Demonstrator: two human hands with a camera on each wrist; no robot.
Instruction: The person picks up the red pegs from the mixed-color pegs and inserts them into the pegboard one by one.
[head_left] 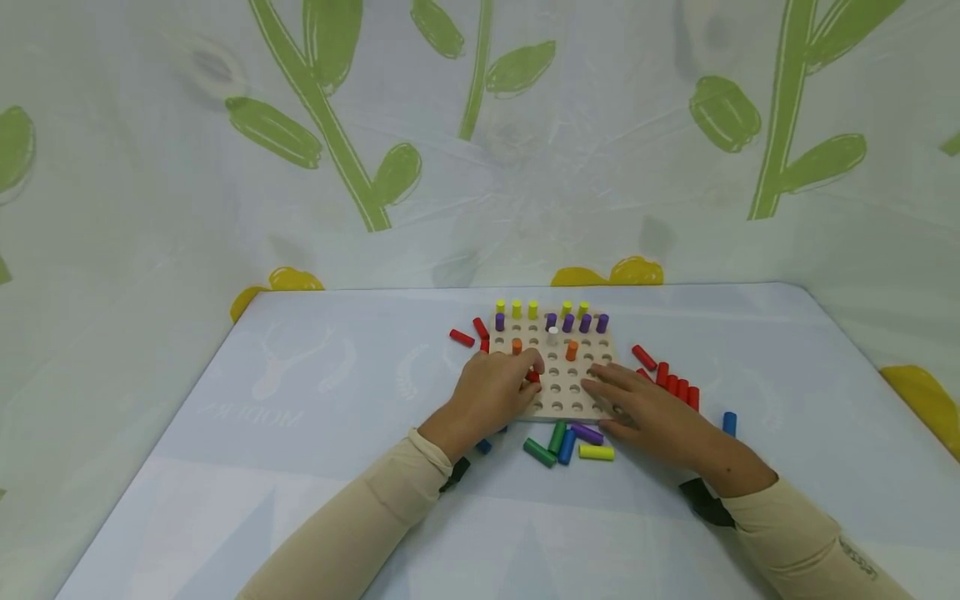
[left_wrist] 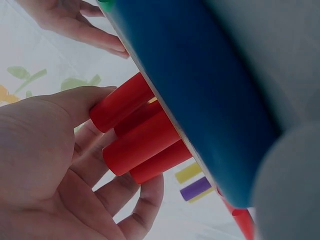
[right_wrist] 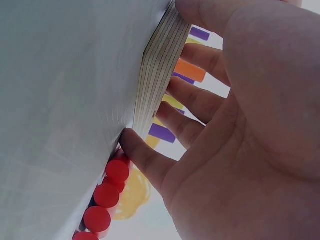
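Note:
A pale wooden pegboard (head_left: 564, 381) with rows of round holes lies in front of me. My left hand (head_left: 487, 393) is over its left side, fingers curled, pinching a red peg (left_wrist: 121, 104) by its upper part. Several other red pegs stand close beside that one in the left wrist view, between the thumb and the fingers. My right hand (head_left: 660, 417) rests on the board's right side with its fingers spread, and its little finger touches the table by the board's edge. Yellow pegs (head_left: 517, 309), purple pegs (head_left: 568, 322), a white peg (head_left: 552, 335) and orange pegs (head_left: 572, 351) stand in holes.
Loose green pegs (head_left: 539, 452), a blue peg (head_left: 567, 447), a purple peg (head_left: 587, 434) and a yellow peg (head_left: 596, 452) lie before the board. Red pegs (head_left: 462, 337) lie to its left, with more red pegs (head_left: 672, 384) on the right. Another blue peg (head_left: 729, 423) is farther right on the white table (head_left: 300, 400).

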